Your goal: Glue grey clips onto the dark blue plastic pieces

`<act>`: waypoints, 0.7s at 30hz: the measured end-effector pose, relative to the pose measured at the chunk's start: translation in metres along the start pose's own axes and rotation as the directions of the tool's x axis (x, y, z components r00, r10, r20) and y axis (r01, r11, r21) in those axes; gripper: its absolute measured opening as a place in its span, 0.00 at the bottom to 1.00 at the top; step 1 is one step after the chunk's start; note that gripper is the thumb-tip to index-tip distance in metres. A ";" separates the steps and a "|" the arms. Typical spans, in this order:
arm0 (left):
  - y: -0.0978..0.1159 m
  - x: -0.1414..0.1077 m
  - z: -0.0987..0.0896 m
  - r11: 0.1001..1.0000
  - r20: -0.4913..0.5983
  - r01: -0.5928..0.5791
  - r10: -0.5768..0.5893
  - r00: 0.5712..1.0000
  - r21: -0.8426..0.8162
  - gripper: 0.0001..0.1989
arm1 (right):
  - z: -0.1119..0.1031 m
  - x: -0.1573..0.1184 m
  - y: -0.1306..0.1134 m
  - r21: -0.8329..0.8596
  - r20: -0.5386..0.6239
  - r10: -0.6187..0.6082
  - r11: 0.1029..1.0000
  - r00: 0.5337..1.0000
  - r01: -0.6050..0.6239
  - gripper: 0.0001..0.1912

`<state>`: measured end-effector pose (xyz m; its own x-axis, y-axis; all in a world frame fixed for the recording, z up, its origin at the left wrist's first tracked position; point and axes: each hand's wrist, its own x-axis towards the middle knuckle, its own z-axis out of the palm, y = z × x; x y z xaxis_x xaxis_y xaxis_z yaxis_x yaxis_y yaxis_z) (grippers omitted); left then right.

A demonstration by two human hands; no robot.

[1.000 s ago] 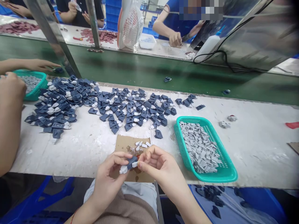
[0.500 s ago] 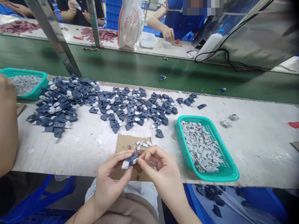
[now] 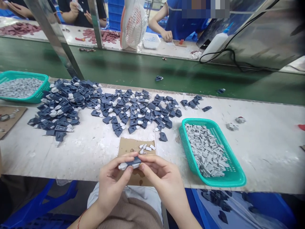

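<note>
Between my two hands, above the cardboard piece (image 3: 125, 144), is a dark blue part (image 3: 133, 161) with white-grey pieces on its left end and lower side. My left hand (image 3: 114, 178) grips its left portion between thumb and fingers. The fingertips and thumb of my right hand (image 3: 164, 175) are closed on its right end. Small white pieces (image 3: 148, 148) lie on the cardboard just beyond the hands. To the right stands a green basket (image 3: 232, 181) filled with light grey pieces (image 3: 207, 152). Many dark blue parts (image 3: 133, 111) are spread across the table behind the cardboard.
A higher heap of blue parts (image 3: 62, 101) lies at left, beside another green basket (image 3: 35, 97) and a cardboard piece (image 3: 11, 119). Beyond the white table (image 3: 267, 143) runs a green belt (image 3: 114, 68) carrying a few parts. People work across it, behind metal posts (image 3: 59, 41).
My right fingers have straightened and come together over the blue part, which is now turned more level. The belt's parts have shifted left. At far left, another person's arm has mostly left the view.
</note>
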<state>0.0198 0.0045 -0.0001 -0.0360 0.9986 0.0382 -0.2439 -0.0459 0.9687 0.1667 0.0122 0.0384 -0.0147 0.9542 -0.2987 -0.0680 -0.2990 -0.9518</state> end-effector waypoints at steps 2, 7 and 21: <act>0.001 0.001 0.000 1.000 -0.001 -0.007 0.007 1.000 0.003 0.15 | -0.001 -0.001 0.001 0.009 -0.002 -0.034 0.999 0.999 0.034 0.07; 0.003 0.004 0.007 1.000 -0.050 -0.010 0.011 0.999 0.023 0.15 | 0.004 -0.004 -0.002 -0.161 -0.060 -0.231 0.962 0.971 0.219 0.06; 0.002 0.008 0.009 0.989 -0.076 0.120 -0.127 0.989 -0.088 0.10 | 0.008 0.002 0.003 -0.070 -0.042 -0.210 0.976 0.977 0.206 0.08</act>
<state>0.0279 0.0126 0.0048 -0.0787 0.9915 -0.1040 -0.3310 0.0724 0.9408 0.1583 0.0131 0.0354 0.0422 0.9946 -0.0951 0.0006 -0.0952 -0.9955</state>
